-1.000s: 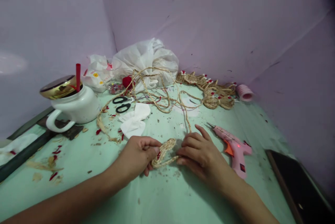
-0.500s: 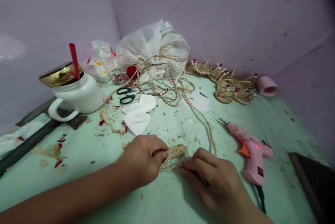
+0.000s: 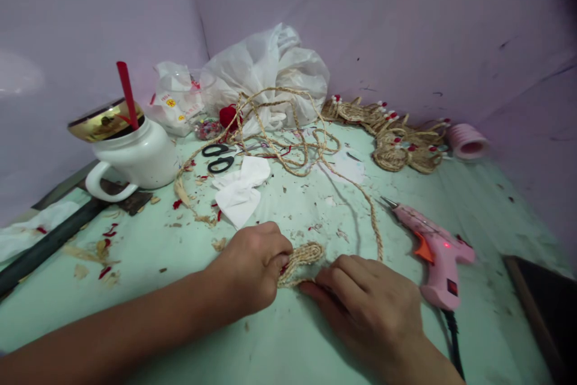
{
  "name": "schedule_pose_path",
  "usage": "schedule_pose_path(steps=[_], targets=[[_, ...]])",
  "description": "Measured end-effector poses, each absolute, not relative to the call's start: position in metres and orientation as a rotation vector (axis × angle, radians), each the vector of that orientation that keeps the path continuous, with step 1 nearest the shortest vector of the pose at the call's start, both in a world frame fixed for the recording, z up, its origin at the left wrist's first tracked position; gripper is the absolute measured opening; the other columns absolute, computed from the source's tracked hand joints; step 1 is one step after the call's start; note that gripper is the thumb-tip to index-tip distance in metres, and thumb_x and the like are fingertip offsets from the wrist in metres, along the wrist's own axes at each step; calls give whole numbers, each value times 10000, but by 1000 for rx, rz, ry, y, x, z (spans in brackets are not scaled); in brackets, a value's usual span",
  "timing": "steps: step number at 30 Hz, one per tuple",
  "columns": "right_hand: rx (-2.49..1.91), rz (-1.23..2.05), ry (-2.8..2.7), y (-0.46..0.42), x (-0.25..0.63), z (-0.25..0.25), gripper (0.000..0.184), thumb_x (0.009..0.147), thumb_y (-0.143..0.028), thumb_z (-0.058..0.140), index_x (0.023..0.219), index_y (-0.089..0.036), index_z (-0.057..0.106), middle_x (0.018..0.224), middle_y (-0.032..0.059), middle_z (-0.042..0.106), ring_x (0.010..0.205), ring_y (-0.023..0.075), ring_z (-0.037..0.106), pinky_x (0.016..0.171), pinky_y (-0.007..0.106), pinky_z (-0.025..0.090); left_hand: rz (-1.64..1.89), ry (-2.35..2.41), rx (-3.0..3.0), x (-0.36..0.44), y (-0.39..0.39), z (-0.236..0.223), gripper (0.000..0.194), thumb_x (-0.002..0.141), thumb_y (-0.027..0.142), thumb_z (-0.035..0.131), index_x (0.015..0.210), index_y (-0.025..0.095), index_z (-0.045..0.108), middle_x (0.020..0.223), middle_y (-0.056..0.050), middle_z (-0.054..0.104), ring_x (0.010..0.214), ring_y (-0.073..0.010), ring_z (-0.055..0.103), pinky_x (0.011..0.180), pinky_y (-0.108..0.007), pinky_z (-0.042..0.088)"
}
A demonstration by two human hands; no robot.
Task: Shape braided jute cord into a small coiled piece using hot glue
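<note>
A small coiled piece of braided straw cord (image 3: 307,254) is pinched in my left hand (image 3: 252,262), its rounded end sticking out to the right. My right hand (image 3: 372,307) grips the loose braided cord (image 3: 375,226) close to the coil, fingers pressed together around it. From there the cord runs back over the table to a loose tangle (image 3: 297,160). Part of the coil is hidden under my left fingers. To the right of my right hand lies a pink glue gun (image 3: 439,253) with its light lit red.
Black-handled scissors (image 3: 220,158) and crumpled white tissue (image 3: 243,190) lie ahead. A white mug (image 3: 139,157) and a dark-handled tool (image 3: 54,244) are at left. Behind are a plastic bag (image 3: 270,72), finished-looking woven straw pieces (image 3: 406,148) and a pink roll (image 3: 467,142). Scraps litter the table.
My right hand has shifted slightly, its thumb now nearer the coil along the cord. My left hand keeps its pinch on the coil. The view has tilted a little.
</note>
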State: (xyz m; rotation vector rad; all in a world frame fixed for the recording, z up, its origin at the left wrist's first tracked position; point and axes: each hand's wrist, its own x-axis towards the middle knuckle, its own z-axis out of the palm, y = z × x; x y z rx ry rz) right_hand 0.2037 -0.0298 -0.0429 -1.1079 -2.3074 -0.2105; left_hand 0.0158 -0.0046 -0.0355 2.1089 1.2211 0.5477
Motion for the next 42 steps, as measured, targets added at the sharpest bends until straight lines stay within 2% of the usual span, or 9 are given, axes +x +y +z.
schedule_pose_path(steps=[5, 12, 20, 24, 27, 31, 38, 42], targets=[[-1085, -240, -2309, -31, 203, -42, 366, 879, -314, 500, 544, -195, 587, 472, -9, 511, 451, 135, 422, 485, 295, 221, 446, 1173, 2119, 14, -3, -28, 199, 779, 149, 460, 665, 140, 622, 699, -30, 530, 653, -126, 517, 599, -245, 408], [-1175, -123, -2207, -33, 197, -46, 308, 820, -284, 576, 530, -180, 568, 470, -16, 503, 440, 110, 447, 480, 285, 242, 486, 1195, 2088, 15, -1, -30, 131, 709, 81, 502, 661, 137, 610, 691, -16, 542, 645, -110, 517, 575, -216, 391], [-1275, 16, -2109, -36, 194, -49, 309, 800, -288, 588, 515, -176, 547, 457, -23, 494, 416, 94, 449, 453, 265, 251, 403, 1139, 2172, 14, -5, -26, 183, 780, 149, 447, 645, 145, 570, 710, -24, 508, 632, -109, 499, 582, -229, 392], [-1290, 26, -2095, -36, 194, -48, 289, 793, -277, 586, 524, -176, 556, 465, -16, 505, 422, 100, 461, 448, 261, 259, 307, 1215, 2180, 15, -10, -18, 164, 776, 221, 458, 632, 162, 509, 719, -24, 479, 625, -124, 478, 573, -254, 390], [-1313, 33, -2091, -35, 193, -47, 231, 777, -248, 585, 556, -179, 583, 487, -14, 523, 442, 111, 486, 453, 258, 274, 259, 1299, 2189, 18, -15, -19, 105, 732, 266, 513, 693, 169, 504, 773, -35, 487, 659, -151, 486, 584, -282, 397], [-1377, 79, -2057, -36, 192, -47, 182, 766, -248, 584, 595, -189, 603, 518, -10, 544, 476, 128, 515, 461, 255, 303, 245, 1324, 2208, 21, -19, -24, 75, 737, 245, 493, 734, 171, 494, 822, -51, 496, 700, -170, 499, 608, -301, 409], [-1529, 216, -1917, -37, 187, -47, 130, 724, -242, 601, 600, -208, 579, 564, -9, 562, 555, 154, 523, 493, 262, 337, 220, 1340, 2211, 22, -18, -23, 46, 732, 222, 494, 743, 177, 491, 817, -45, 505, 682, -157, 499, 591, -283, 396], [-1592, 256, -1866, -36, 184, -49, 124, 693, -217, 612, 589, -211, 544, 588, -6, 564, 592, 164, 515, 511, 267, 341, 197, 1385, 2216, 25, -18, -20, 94, 732, 272, 498, 735, 180, 479, 809, -54, 511, 674, -170, 505, 576, -295, 377]])
